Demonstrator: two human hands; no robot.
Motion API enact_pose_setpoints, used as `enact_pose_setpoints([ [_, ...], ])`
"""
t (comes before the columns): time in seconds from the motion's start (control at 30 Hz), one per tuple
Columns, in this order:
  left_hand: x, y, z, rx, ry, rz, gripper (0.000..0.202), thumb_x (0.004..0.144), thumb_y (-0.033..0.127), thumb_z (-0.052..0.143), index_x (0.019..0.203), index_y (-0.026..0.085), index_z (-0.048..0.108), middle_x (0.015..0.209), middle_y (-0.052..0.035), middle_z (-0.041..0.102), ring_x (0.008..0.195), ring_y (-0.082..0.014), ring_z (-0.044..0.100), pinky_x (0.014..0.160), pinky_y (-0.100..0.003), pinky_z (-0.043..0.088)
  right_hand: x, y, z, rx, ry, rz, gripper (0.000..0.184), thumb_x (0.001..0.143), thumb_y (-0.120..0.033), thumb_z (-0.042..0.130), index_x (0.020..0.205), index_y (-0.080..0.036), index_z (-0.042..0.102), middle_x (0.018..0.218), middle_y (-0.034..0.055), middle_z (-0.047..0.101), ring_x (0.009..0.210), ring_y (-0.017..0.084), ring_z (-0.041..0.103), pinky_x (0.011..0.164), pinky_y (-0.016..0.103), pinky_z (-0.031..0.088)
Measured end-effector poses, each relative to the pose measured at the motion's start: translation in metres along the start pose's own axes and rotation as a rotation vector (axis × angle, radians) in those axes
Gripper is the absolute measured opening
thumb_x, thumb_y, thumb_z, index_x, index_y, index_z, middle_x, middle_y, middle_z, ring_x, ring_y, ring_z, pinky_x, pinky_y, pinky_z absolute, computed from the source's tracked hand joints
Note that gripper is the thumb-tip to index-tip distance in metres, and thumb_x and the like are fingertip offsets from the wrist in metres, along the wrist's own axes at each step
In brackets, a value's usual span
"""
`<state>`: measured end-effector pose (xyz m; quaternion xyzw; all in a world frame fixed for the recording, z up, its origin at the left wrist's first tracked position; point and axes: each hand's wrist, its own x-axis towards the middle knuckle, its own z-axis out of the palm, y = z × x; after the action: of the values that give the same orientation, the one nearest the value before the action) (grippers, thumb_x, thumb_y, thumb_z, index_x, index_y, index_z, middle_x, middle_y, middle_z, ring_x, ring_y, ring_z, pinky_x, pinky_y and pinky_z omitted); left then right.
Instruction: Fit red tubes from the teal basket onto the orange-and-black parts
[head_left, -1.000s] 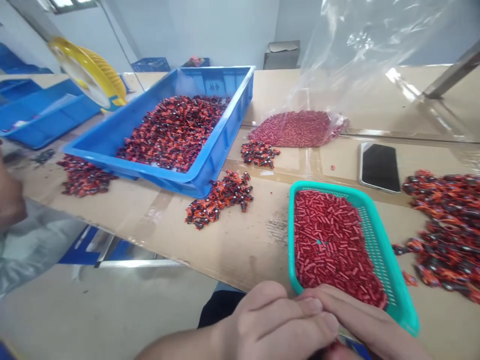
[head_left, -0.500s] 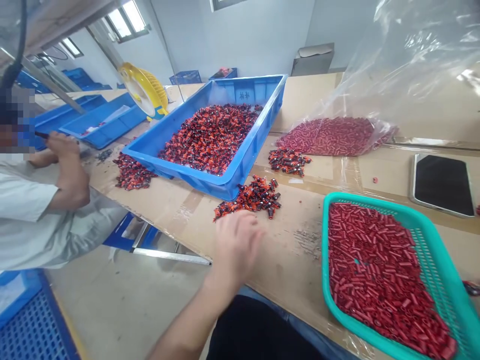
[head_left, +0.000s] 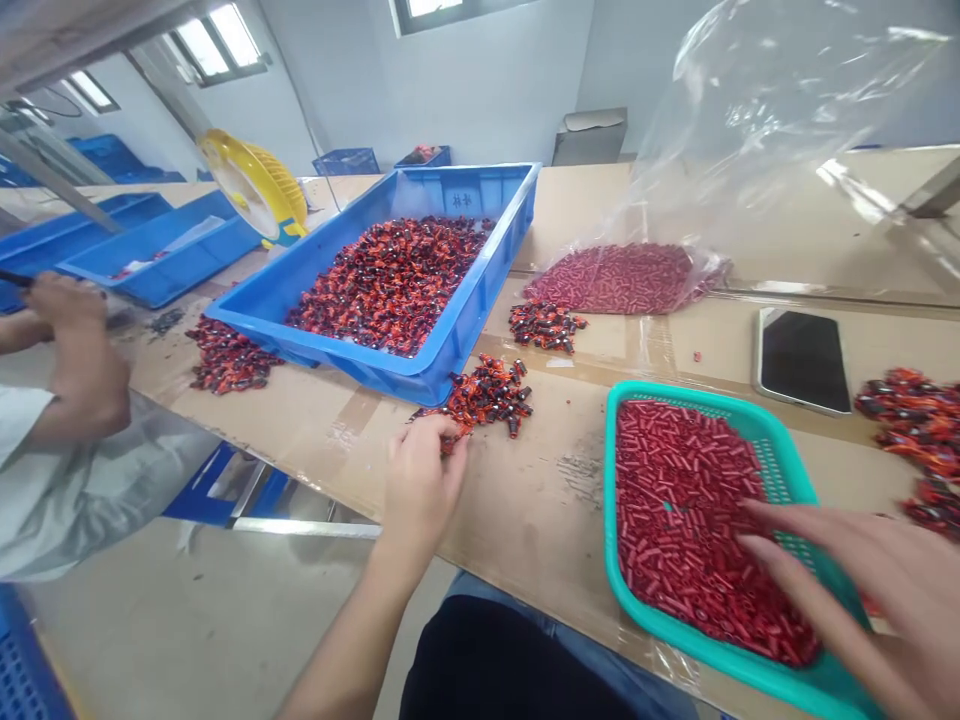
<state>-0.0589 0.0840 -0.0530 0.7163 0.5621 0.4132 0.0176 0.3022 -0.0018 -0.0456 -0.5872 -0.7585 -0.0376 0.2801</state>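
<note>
My left hand (head_left: pixel 421 482) is at the near-left edge of a small pile of black-and-orange parts (head_left: pixel 495 392). Its fingers are curled; some parts show by the thumb and forefinger, but what they grip is hidden. My right hand (head_left: pixel 870 585) reaches in from the right, fingers apart, over the near-right side of a green plastic basket (head_left: pixel 611 500). Short red tubes (head_left: pixel 682 480) fill much of that basket. No object shows between the visible right fingers.
A blue crate (head_left: pixel 450 350) of black-and-orange parts stands beyond the left hand. Behind the basket are a clear bag (head_left: pixel 637 275) of red tubes and a phone (head_left: pixel 802 360). More parts (head_left: pixel 919 420) lie far right. A co-worker's hand (head_left: pixel 67 300) is at left; a yellow fan (head_left: pixel 255 185) stands behind.
The view has turned right, so things shift left. My right hand has come into view over the basket. My left hand remains by the small pile, its fingers closer to the parts.
</note>
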Motion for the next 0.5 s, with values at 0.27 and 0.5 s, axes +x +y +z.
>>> enact_pose_setpoints([
  [0.27, -0.012, 0.051, -0.015, -0.498, -0.074, -0.028, 0.024, 0.09, 0.01, 0.073, 0.102, 0.025, 0.058, 0.103, -0.0023, 0.068, 0.1, -0.0159, 0.072, 0.093, -0.028, 0.061, 0.028, -0.009, 0.033, -0.129, -0.158, -0.256, 0.035, 0.111, -0.028, 0.04, 0.096, -0.02, 0.07, 0.087, 0.0068, 0.075, 0.081, 0.024, 0.066, 0.073, 0.038, 0.049],
  [0.5, -0.014, 0.08, -0.021, -1.069, -0.246, -0.379, 0.029, 0.083, 0.003, 0.08, 0.095, 0.026, 0.066, 0.1, 0.0022, 0.07, 0.099, -0.0158, 0.079, 0.091, -0.023, 0.065, 0.026, -0.013, 0.025, -0.132, -0.223, -0.234, 0.025, 0.106, -0.02, 0.046, 0.088, -0.02, 0.063, 0.082, 0.0061, 0.069, 0.078, 0.024, 0.061, 0.07, 0.037, 0.045],
])
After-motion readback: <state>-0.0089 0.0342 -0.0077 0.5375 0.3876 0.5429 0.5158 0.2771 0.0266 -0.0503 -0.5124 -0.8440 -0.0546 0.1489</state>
